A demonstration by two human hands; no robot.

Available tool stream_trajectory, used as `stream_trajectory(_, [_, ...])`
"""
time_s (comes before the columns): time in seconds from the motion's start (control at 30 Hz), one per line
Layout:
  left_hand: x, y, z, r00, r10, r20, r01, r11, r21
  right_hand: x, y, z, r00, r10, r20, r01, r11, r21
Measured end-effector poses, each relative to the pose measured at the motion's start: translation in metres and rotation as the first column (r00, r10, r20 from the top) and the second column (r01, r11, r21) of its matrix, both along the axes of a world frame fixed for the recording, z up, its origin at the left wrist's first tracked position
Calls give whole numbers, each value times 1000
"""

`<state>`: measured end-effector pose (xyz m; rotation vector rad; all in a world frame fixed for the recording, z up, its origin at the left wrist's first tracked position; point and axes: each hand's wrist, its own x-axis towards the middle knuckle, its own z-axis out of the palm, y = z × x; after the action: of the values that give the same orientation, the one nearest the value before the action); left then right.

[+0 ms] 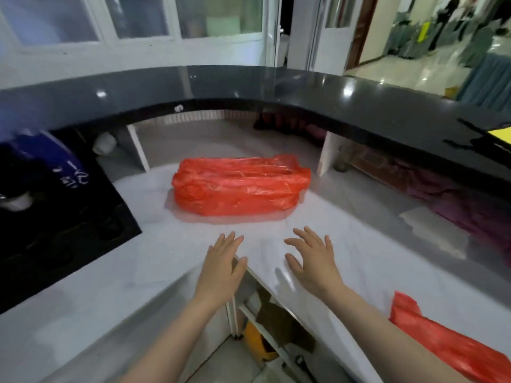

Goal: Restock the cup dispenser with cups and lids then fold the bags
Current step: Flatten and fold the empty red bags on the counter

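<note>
Bag [240, 185] sits bundled at twelve o'clock on the counter [138, 258], near my left hand [222, 268] and right hand [313, 261], both spread flat and empty. I judge a hasty grab could tear the thin plastic.

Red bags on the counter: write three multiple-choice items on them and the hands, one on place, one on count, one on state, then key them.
1. Where does the bulky red bag lie?
A. on the white counter, beyond both hands
B. on the black upper ledge
C. on the floor

2. How many red bags show?
A. one
B. two
C. four

3. How are the left hand and right hand?
A. both gripping a bag
B. one holding a cup
C. both open, fingers spread, holding nothing

Key: 1 A, it sits on the white surface ahead of the fingertips; 2 B, a second red bag lies by the right forearm; 3 C, the fingers are straight.
</note>
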<state>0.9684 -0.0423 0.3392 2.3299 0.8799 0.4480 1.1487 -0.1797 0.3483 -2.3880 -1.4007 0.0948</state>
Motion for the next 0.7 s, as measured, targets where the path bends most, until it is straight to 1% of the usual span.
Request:
stream_trajectory(0.13, [-30, 45, 5, 994, 101, 44, -101, 995, -17, -16, 56, 3, 997, 77, 7, -77, 997, 4])
stream_trajectory(0.27, [-55, 89, 17, 977, 187, 99, -187, 982, -1, -25, 119, 19, 988, 149, 48, -154, 979, 131])
stream_trajectory(0.33, [-66, 105, 20, 970, 214, 117, -214, 977, -19, -26, 148, 25, 986, 161, 39, -166, 968, 188])
stream_trajectory(0.37, [-70, 110, 22, 965, 234, 121, -232, 972, -36, -25, 161, 28, 987, 158, 29, -160, 968, 193])
stream_trajectory(0.43, [-76, 117, 24, 955, 267, 128, -259, 963, -70, -17, 183, 32, 991, 126, 50, -131, 984, 121])
stream_trajectory(0.5, [-78, 124, 26, 948, 285, 140, -275, 957, -91, -3, 201, 36, 991, 67, 119, -57, 994, -88])
stream_trajectory(0.57, [-78, 132, 28, 937, 314, 153, -300, 948, -111, 12, 216, 40, 984, 24, 178, 32, 952, -306])
stream_trajectory(0.6, [-78, 136, 29, 930, 332, 158, -315, 941, -125, 17, 221, 42, 980, 24, 195, 52, 926, -373])
stream_trajectory(0.63, [-78, 138, 31, 923, 349, 161, -328, 934, -140, 20, 226, 46, 979, 35, 199, 48, 917, -396])
stream_trajectory(0.7, [-76, 142, 32, 915, 369, 162, -345, 925, -156, 20, 233, 51, 988, 57, 142, -9, 948, -318])
